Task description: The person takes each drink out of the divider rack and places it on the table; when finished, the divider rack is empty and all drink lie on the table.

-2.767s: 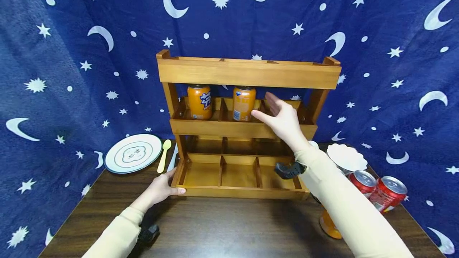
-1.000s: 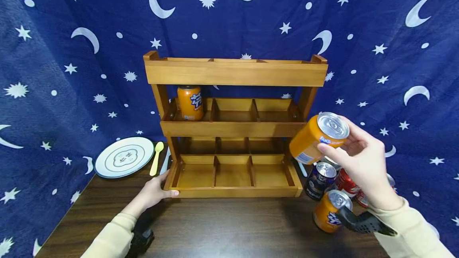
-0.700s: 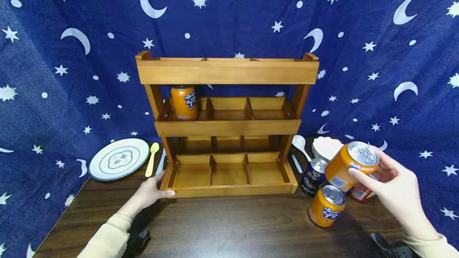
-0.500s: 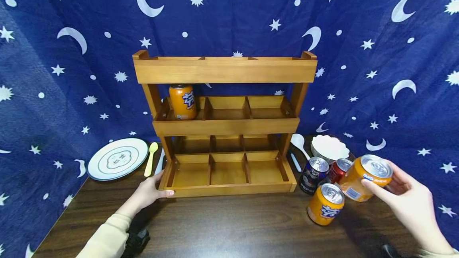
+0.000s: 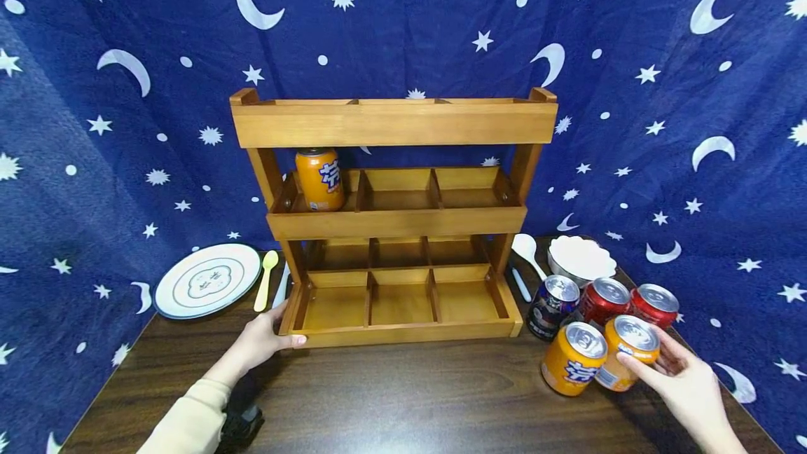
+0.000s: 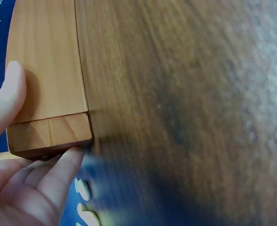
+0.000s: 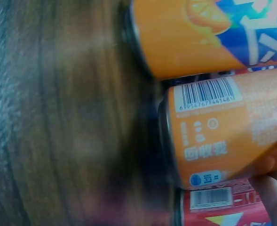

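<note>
My right hand point(image 5: 687, 377) grips an orange soda can point(image 5: 630, 354), upright beside another orange soda can point(image 5: 570, 363) on the table. In the right wrist view the gripped can point(image 7: 223, 127) shows its barcode, and its bottom rim is at or very near the tabletop. My left hand point(image 5: 258, 338) holds the front left corner of a wooden tiered rack point(image 5: 403, 336), thumb on the front board and fingers round the end, as the left wrist view shows. A third orange can point(image 5: 320, 181) stands in the middle tier's left compartment.
Behind the orange cans stand a dark Pepsi can point(image 5: 551, 310) and two red cans point(image 5: 656, 305). A bowl point(image 5: 580, 258), a white spoon point(image 5: 528, 252) and a blue handle point(image 5: 520, 286) lie right of the rack. Left are a plate point(image 5: 208, 280), a yellow spoon point(image 5: 266, 282) and a blue utensil point(image 5: 281, 286).
My right hand took the orange can from the middle tier's centre compartment, carried it right and lowered it beside the other orange can. My left hand stayed on the rack's corner.
</note>
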Demonstrator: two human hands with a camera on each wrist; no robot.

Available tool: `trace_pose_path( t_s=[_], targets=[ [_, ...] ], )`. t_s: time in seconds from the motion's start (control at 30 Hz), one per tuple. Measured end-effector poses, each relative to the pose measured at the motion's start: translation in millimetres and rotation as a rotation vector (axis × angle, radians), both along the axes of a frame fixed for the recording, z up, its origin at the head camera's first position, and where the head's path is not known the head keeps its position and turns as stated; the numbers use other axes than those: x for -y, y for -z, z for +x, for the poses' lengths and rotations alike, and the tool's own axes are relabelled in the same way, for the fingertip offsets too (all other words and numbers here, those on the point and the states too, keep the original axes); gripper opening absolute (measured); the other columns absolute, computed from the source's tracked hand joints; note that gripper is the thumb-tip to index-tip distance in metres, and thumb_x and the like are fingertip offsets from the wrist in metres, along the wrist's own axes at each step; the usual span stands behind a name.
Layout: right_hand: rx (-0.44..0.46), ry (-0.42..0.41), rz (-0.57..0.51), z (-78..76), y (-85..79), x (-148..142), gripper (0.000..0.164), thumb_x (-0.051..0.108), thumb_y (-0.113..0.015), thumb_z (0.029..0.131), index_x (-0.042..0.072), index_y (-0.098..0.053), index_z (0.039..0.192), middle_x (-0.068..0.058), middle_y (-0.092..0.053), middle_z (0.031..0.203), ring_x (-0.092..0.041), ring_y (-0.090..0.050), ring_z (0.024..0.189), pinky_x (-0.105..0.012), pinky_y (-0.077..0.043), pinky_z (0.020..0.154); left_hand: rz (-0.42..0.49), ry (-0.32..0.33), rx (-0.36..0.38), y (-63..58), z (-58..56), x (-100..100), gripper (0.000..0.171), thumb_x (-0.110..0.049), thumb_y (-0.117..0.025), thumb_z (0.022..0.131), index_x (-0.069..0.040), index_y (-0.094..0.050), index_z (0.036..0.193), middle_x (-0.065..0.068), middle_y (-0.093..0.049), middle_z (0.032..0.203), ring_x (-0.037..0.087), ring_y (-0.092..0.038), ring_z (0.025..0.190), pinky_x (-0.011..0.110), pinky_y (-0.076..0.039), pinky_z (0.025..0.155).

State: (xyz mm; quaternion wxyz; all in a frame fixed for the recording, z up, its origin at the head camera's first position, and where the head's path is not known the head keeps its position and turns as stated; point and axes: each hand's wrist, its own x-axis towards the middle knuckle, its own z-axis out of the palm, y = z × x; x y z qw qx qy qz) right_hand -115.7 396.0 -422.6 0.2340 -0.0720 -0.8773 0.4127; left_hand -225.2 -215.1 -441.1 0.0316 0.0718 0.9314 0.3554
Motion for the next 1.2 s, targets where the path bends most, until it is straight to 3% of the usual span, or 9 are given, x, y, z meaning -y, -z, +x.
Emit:
trace_pose_path(
  t_s=[0.13, 0.27, 0.47, 0.7, 0.83, 0.9, 0.93, 1.07, 1.2],
  targets=[
    [-0.043, 0.003, 0.004, -9.8, 27.4, -14.5, 0.071, 0.013, -0.075, 0.068, 0.005, -0.042, 0.130, 0.039, -0.046, 0.093, 0.023, -0.049, 0.080, 0.000, -0.042, 0.063, 0.000, -0.005, 0.001, 0.2, 0.1, -0.5, 0.090, -0.040, -0.072, 0.067, 0.003, -0.030, 0.134, 0.025, -0.053, 0.118, 0.032, -0.054, 0.104, 0.047, -0.040, 0.088],
    [-0.057, -0.004, -0.057, -12.2, 40.8, -23.1, 0.069, 0.009, -0.073, 0.069, 0.011, -0.042, 0.131, 0.035, -0.050, 0.096, 0.020, -0.052, 0.081, -0.001, -0.042, 0.064, 0.006, 0.000, 0.000, -0.5, -0.1, -1.0, 0.090, -0.040, -0.073, 0.066, 0.002, -0.031, 0.134, 0.025, -0.052, 0.119, 0.034, -0.053, 0.106, 0.048, -0.039, 0.089],
    [-0.010, -0.034, -0.085, -8.6, 29.7, -14.3, 0.069, 0.010, -0.070, 0.073, 0.012, -0.037, 0.134, 0.039, -0.047, 0.094, 0.022, -0.049, 0.083, 0.000, -0.040, 0.066, -0.002, -0.008, 0.017, -2.8, 0.5, -0.7, 0.093, -0.041, -0.072, 0.065, 0.002, -0.029, 0.135, 0.027, -0.049, 0.122, 0.037, -0.050, 0.109, 0.050, -0.038, 0.090],
    [0.042, -0.015, 0.023, -3.9, 24.2, -12.4, 0.071, 0.020, -0.070, 0.074, 0.015, -0.035, 0.136, 0.038, -0.044, 0.101, 0.028, -0.041, 0.086, 0.004, -0.035, 0.067, -0.003, -0.003, 0.037, -2.2, -0.1, -1.9, 0.094, -0.043, -0.071, 0.066, 0.003, -0.028, 0.135, 0.028, -0.047, 0.123, 0.038, -0.049, 0.110, 0.052, -0.037, 0.091],
    [0.052, -0.001, 0.102, 1.1, 8.4, -4.9, 0.072, 0.024, -0.070, 0.074, 0.017, -0.035, 0.136, 0.037, -0.040, 0.105, 0.030, -0.035, 0.085, 0.004, -0.032, 0.066, -0.003, -0.009, 0.028, 0.2, -1.4, -0.7, 0.094, -0.044, -0.072, 0.065, 0.003, -0.029, 0.135, 0.028, -0.048, 0.122, 0.038, -0.049, 0.110, 0.051, -0.037, 0.091],
    [0.008, -0.015, 0.129, 3.0, -3.5, -0.3, 0.069, 0.021, -0.071, 0.074, 0.015, -0.038, 0.134, 0.037, -0.040, 0.109, 0.030, -0.036, 0.087, 0.004, -0.031, 0.067, 0.005, -0.013, 0.030, 0.5, -2.1, -0.6, 0.095, -0.045, -0.072, 0.064, 0.002, -0.029, 0.135, 0.027, -0.047, 0.123, 0.038, -0.048, 0.111, 0.052, -0.036, 0.092],
    [-0.018, -0.019, 0.132, 3.2, -9.7, 2.0, 0.067, 0.019, -0.071, 0.074, 0.014, -0.040, 0.133, 0.040, -0.039, 0.106, 0.030, -0.037, 0.088, 0.005, -0.031, 0.068, 0.010, -0.014, 0.032, 0.8, -2.2, -0.6, 0.095, -0.045, -0.072, 0.064, 0.002, -0.029, 0.135, 0.027, -0.047, 0.124, 0.038, -0.048, 0.111, 0.051, -0.035, 0.092],
    [-0.117, -0.088, 0.083, -2.3, -40.7, 16.5, 0.063, 0.007, -0.068, 0.074, 0.007, -0.042, 0.131, 0.031, -0.045, 0.118, 0.023, -0.041, 0.100, 0.004, -0.033, 0.077, 0.009, -0.016, 0.036, 0.7, -2.2, -1.0, 0.097, -0.046, -0.072, 0.063, 0.001, -0.028, 0.136, 0.027, -0.046, 0.125, 0.038, -0.048, 0.111, 0.052, -0.035, 0.092],
    [-0.123, -0.145, 0.058, -13.9, -73.6, 40.6, 0.064, 0.007, -0.067, 0.075, 0.011, -0.039, 0.133, 0.020, -0.046, 0.126, 0.019, -0.042, 0.106, 0.003, -0.034, 0.081, 0.007, -0.013, 0.028, 0.4, -1.5, -1.1, 0.095, -0.045, -0.072, 0.064, 0.000, -0.028, 0.136, 0.027, -0.047, 0.124, 0.038, -0.048, 0.111, 0.051, -0.036, 0.091]
  ],
)
